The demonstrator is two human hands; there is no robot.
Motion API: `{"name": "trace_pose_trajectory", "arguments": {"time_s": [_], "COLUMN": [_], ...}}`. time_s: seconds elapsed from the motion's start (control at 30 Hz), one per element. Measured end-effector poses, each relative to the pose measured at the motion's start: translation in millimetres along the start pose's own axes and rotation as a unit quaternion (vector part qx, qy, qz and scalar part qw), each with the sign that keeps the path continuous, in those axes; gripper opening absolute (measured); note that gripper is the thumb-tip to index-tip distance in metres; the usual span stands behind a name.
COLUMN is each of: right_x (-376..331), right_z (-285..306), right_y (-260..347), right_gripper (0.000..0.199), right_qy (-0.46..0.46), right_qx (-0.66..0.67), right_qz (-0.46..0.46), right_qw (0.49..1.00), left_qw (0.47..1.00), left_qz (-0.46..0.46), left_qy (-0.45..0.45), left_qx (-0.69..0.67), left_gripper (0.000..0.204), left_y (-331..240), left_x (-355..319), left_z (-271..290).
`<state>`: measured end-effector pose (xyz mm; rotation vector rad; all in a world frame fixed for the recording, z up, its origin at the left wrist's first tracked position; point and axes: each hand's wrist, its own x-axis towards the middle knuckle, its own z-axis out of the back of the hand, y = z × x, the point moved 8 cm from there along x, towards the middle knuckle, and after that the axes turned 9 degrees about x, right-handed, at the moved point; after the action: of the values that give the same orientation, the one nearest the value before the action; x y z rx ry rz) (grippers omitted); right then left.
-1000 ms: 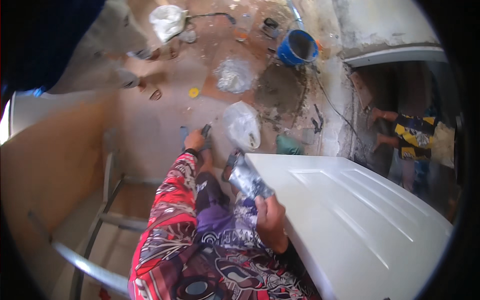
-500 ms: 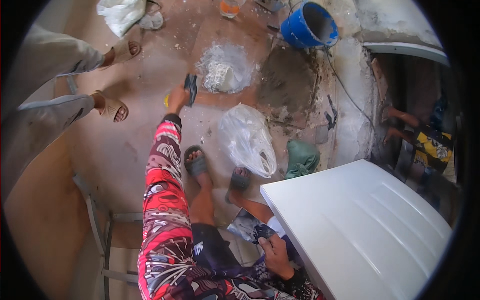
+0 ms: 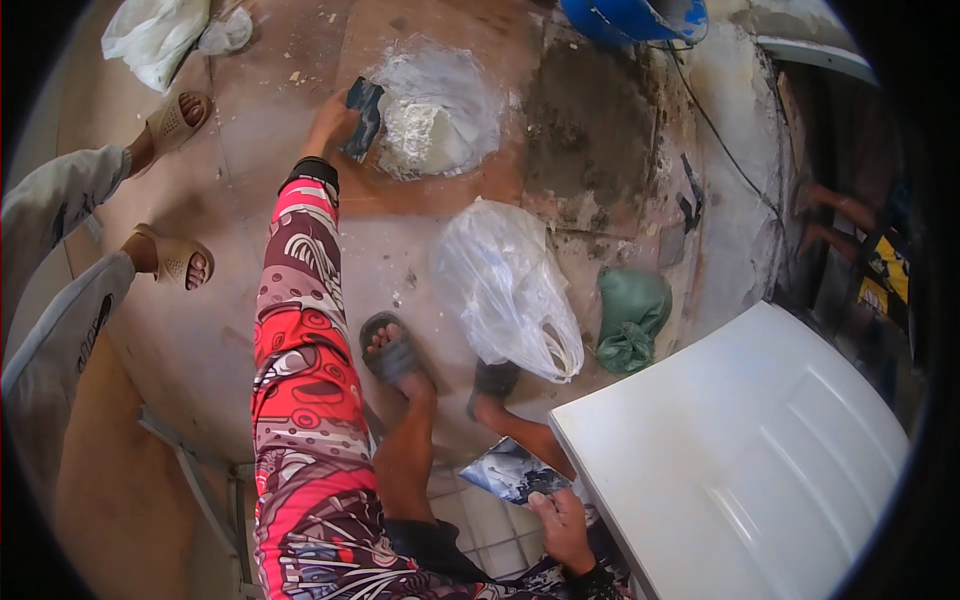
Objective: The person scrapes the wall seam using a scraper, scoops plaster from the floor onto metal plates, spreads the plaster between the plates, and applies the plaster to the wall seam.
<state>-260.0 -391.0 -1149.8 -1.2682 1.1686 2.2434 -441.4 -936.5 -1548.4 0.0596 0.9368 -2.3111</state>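
My left hand point(image 3: 335, 122), reaching far out over the floor, grips a dark, flat plate point(image 3: 363, 118) smeared with pale streaks. The plate stands at the left edge of a heap of white powder point(image 3: 432, 125) on the brown floor board. Near my lap, my right hand point(image 3: 566, 530) pinches a flat rectangular plate point(image 3: 508, 468) by its corner; its surface is glossy, patterned dark and whitish. Whether these plates are metal or plastic I cannot tell.
A clear plastic bag point(image 3: 500, 270) and a green tied bag point(image 3: 632, 310) lie ahead of my feet. A white panel point(image 3: 730, 440) fills the lower right. A blue bucket point(image 3: 620, 20) is at the back. Someone's sandalled feet point(image 3: 178, 258) stand left; another person point(image 3: 880, 265) is at far right.
My left hand has moved forward with its plate to the powder's edge. The plate in my right hand has turned flatter to view. The whole view has shifted.
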Motion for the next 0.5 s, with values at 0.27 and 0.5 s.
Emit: {"name": "trace_pose_trajectory", "arguments": {"time_s": [0.27,0.5], "right_x": [15.3,35.7], "right_z": [2.8,2.9], "right_y": [-24.9,-16.6], "right_gripper": [0.023,0.019], "right_qy": [-0.019,-0.009], "right_qx": [0.046,0.020], "right_qz": [0.011,0.071], "right_qw": [0.999,0.997], "left_qw": [0.981,0.922], "left_qz": [-0.017,0.133], "left_qy": [0.167,0.188], "left_qx": [-0.092,-0.311], "left_gripper": [0.034,0.033], "left_y": [-21.8,-30.3], "left_x": [-13.6,-54.5], "left_z": [-38.2,-27.2]}}
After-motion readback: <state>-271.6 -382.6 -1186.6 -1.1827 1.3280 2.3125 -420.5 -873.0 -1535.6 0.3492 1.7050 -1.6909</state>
